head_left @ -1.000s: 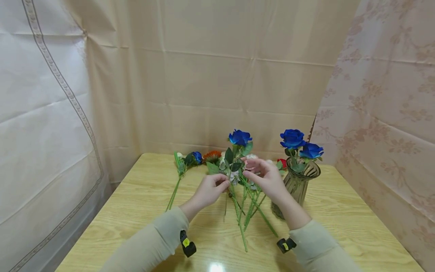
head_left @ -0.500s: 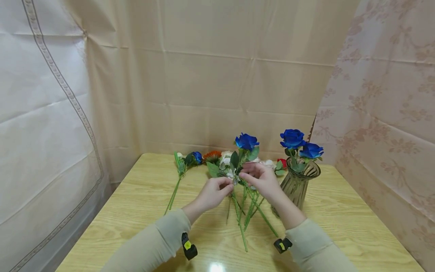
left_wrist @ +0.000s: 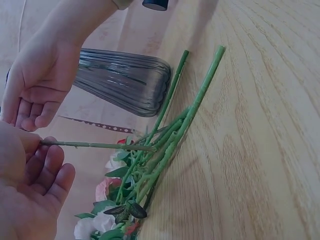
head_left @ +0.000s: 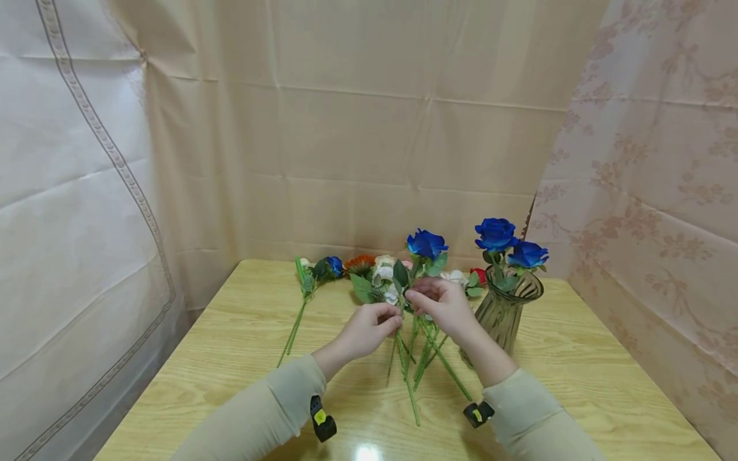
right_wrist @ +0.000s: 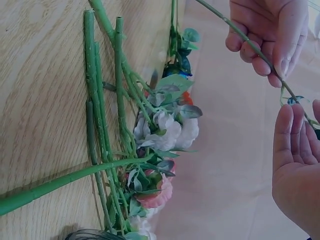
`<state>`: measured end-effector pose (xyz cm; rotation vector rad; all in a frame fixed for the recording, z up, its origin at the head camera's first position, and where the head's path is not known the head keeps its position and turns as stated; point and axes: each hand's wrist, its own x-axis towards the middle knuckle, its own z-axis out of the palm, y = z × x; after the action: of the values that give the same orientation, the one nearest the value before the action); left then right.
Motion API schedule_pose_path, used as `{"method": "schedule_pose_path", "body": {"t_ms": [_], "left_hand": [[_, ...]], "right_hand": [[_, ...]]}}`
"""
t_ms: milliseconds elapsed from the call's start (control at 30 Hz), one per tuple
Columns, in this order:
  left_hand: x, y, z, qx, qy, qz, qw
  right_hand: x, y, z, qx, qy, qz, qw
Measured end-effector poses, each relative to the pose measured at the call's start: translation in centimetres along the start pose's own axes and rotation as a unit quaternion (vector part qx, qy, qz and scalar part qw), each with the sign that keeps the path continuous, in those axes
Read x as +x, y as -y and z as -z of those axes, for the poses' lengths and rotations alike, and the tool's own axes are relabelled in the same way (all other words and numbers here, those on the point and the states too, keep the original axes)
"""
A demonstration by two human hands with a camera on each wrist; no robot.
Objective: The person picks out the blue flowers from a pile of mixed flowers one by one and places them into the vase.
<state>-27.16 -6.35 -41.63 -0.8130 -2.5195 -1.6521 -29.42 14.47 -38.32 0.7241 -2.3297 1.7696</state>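
Note:
A blue rose (head_left: 426, 244) on a thin green stem stands nearly upright above the middle of the table. My left hand (head_left: 369, 326) pinches its stem low down, thumb against the index finger. In the left wrist view, the cut stem (left_wrist: 100, 145) sticks out below that pinch. Higher up, just under the leaves, my right hand (head_left: 444, 304) has thumb and fingertips around the stem. The right wrist view shows the stem passing between them. To the right, a ribbed smoky glass vase (head_left: 501, 320) holds two blue roses (head_left: 496, 234).
Under the hands lies a pile of flowers: white blooms (right_wrist: 167, 132), a pink one (right_wrist: 157, 195), an orange one (head_left: 360, 264), with green stems (head_left: 412, 397) toward the front. A red flower (head_left: 478, 276) lies beside the vase. Another blue rose (head_left: 333, 266) lies at left on the table (head_left: 230, 358).
The held blue rose has moved right and slightly down with my left hand. My right hand has moved slightly left, its thumb and fingertips coming in to the stem.

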Motion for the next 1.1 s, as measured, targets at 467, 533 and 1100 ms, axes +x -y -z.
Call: {"method": "schedule_pose_path", "body": {"t_ms": [467, 533, 1100], "left_hand": [[0.1, 0.1, -0.4, -0.010, 0.016, 0.002, 0.9998], [0.1, 0.0, -0.4, -0.008, 0.015, 0.002, 0.9999], [-0.3, 0.5, 0.3, -0.024, -0.011, 0.004, 0.9996]], "right_hand": [[-0.4, -0.2, 0.1, -0.011, 0.000, 0.005, 0.9999], [-0.4, -0.2, 0.1, -0.014, 0.001, 0.002, 0.9999], [-0.5, 0.7, 1.0, -0.046, -0.002, 0.014, 0.9988]]}}
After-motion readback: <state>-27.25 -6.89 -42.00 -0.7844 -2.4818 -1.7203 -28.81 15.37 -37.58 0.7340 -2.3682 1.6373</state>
